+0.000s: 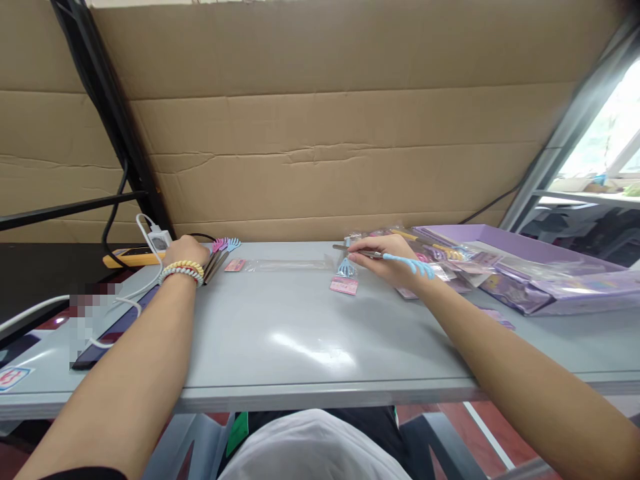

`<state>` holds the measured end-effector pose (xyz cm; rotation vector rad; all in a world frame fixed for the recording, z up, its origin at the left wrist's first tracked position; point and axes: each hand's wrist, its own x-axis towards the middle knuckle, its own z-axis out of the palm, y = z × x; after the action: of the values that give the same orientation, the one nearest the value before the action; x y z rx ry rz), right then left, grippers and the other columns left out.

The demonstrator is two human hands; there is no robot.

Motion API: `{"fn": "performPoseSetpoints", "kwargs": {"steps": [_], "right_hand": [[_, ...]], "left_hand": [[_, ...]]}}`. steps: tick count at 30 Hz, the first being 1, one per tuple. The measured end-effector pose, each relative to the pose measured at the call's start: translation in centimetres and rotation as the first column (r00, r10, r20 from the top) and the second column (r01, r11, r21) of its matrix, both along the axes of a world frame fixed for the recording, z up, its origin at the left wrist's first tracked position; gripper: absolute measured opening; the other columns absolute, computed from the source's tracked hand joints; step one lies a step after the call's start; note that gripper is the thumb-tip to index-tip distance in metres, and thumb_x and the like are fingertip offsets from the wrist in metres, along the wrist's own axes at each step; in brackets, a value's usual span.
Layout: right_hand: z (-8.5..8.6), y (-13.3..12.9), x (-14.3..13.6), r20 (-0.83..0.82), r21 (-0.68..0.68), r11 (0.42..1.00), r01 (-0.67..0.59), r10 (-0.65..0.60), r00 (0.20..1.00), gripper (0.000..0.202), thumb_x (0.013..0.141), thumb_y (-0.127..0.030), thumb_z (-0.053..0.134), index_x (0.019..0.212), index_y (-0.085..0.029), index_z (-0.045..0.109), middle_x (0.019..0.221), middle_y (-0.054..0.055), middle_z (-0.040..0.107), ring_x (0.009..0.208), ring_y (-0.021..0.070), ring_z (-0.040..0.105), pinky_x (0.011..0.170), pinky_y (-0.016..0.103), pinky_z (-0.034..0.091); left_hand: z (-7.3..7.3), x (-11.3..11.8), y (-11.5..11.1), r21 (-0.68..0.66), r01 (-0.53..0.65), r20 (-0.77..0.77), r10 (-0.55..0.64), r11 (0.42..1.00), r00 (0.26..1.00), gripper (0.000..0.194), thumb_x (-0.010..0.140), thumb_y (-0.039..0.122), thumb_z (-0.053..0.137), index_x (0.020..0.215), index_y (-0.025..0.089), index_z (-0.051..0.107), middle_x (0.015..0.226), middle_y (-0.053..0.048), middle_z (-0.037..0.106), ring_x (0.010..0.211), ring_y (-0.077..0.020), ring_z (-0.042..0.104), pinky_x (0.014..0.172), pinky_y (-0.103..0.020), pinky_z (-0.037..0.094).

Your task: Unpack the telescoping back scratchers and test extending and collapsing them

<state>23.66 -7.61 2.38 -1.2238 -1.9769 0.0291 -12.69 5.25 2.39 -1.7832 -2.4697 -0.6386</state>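
Observation:
In my right hand, pinched by its metal handle, is a back scratcher with a light-blue claw head pointing right over my wrist. Below that hand lies a bagged blue back scratcher with a pink label card. My left hand is at the back left, knuckles up, its fingers hidden. Right beside it are several loose back scratchers with pink and blue heads; whether my fingers hold any is unclear. Between my hands lies a long clear plastic sleeve with a pink card at its left end.
Bagged back scratchers are heaped to the right, against a purple box. At left are a white charger, its cable, a yellow object and a dark tablet-like device. A cardboard wall stands behind the grey table.

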Motion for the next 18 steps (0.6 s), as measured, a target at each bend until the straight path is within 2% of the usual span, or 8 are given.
{"fn": "performPoseSetpoints", "kwargs": {"steps": [2,4,6,8,10,12,14,18], "right_hand": [[-0.1,-0.1,-0.1,-0.100,-0.057,0.998,-0.028,0.023,0.995,0.029,0.082,-0.043,0.056,0.085,-0.016,0.068,0.072,0.005,0.065,0.064,0.0138,0.057,0.058,0.026,0.044],[-0.2,-0.2,-0.1,-0.216,-0.139,0.987,-0.077,0.046,0.975,0.038,0.084,-0.049,0.051,0.090,-0.016,0.067,0.072,0.005,0.064,0.066,0.0142,0.057,0.056,0.025,0.043],[-0.3,-0.1,-0.2,-0.293,-0.211,0.970,-0.124,0.058,0.954,0.044,0.085,-0.054,0.047,0.092,-0.015,0.066,0.073,0.006,0.063,0.068,0.0144,0.058,0.054,0.024,0.043],[-0.4,0.0,-0.2,-0.331,-0.253,0.953,-0.166,0.076,0.941,0.046,0.085,-0.056,0.046,0.093,-0.014,0.065,0.075,0.007,0.063,0.068,0.0139,0.057,0.053,0.024,0.043],[-0.5,0.2,-0.4,-0.352,-0.282,0.932,-0.226,0.118,0.928,0.047,0.085,-0.057,0.046,0.095,-0.014,0.063,0.076,0.007,0.063,0.067,0.0136,0.057,0.052,0.024,0.043],[-0.6,0.2,-0.7,-0.368,-0.302,0.907,-0.293,0.172,0.914,0.046,0.085,-0.056,0.046,0.096,-0.014,0.061,0.075,0.006,0.062,0.067,0.0137,0.058,0.051,0.024,0.043],[-0.7,0.2,-1.1,-0.378,-0.317,0.886,-0.339,0.210,0.902,0.045,0.085,-0.056,0.046,0.093,-0.014,0.060,0.072,0.005,0.061,0.066,0.0138,0.058,0.051,0.024,0.043],[-0.9,0.2,-1.5,-0.350,-0.340,0.883,-0.325,0.201,0.915,0.044,0.086,-0.056,0.044,0.090,-0.014,0.057,0.071,0.005,0.060,0.063,0.0131,0.057,0.050,0.023,0.041]], "left_hand": [[0.1,1.6,0.2,0.108,0.111,-0.031,-0.108,0.988,0.994,0.042,0.078,0.038,0.053,0.104,0.006,0.061,0.114,-0.022,0.061,0.105,-0.0348,0.056,0.081,-0.041,0.045],[0.2,4.2,-0.1,0.239,0.312,-0.049,-0.310,0.919,0.949,0.038,0.081,0.037,0.049,0.107,0.011,0.062,0.112,-0.016,0.064,0.106,-0.0286,0.057,0.088,-0.037,0.043],[0.1,7.2,-1.3,0.314,0.579,-0.108,-0.578,0.752,0.809,0.036,0.087,0.038,0.041,0.105,0.016,0.063,0.110,-0.011,0.066,0.104,-0.0224,0.057,0.092,-0.032,0.041],[-0.3,10.2,-3.1,0.321,0.786,-0.181,-0.780,0.529,0.599,0.038,0.090,0.039,0.036,0.105,0.017,0.064,0.111,-0.008,0.066,0.105,-0.0191,0.056,0.094,-0.030,0.040],[-0.8,12.7,-5.1,0.298,0.887,-0.234,-0.874,0.353,0.426,0.039,0.091,0.040,0.037,0.109,0.016,0.062,0.110,-0.008,0.066,0.104,-0.0189,0.056,0.093,-0.031,0.040],[-1.3,14.6,-6.9,0.268,0.933,-0.274,-0.910,0.240,0.312,0.037,0.091,0.039,0.039,0.111,0.016,0.060,0.108,-0.008,0.066,0.099,-0.0193,0.058,0.088,-0.031,0.043],[-1.8,15.7,-7.9,0.232,0.955,-0.320,-0.913,0.185,0.254,0.032,0.092,0.034,0.038,0.104,0.016,0.062,0.095,-0.007,0.067,0.087,-0.0189,0.059,0.079,-0.032,0.044],[-2.4,16.1,-8.1,0.219,0.959,-0.342,-0.907,0.177,0.246,0.027,0.092,0.025,0.038,0.097,0.016,0.063,0.085,-0.007,0.065,0.079,-0.0179,0.059,0.071,-0.029,0.044]]}}
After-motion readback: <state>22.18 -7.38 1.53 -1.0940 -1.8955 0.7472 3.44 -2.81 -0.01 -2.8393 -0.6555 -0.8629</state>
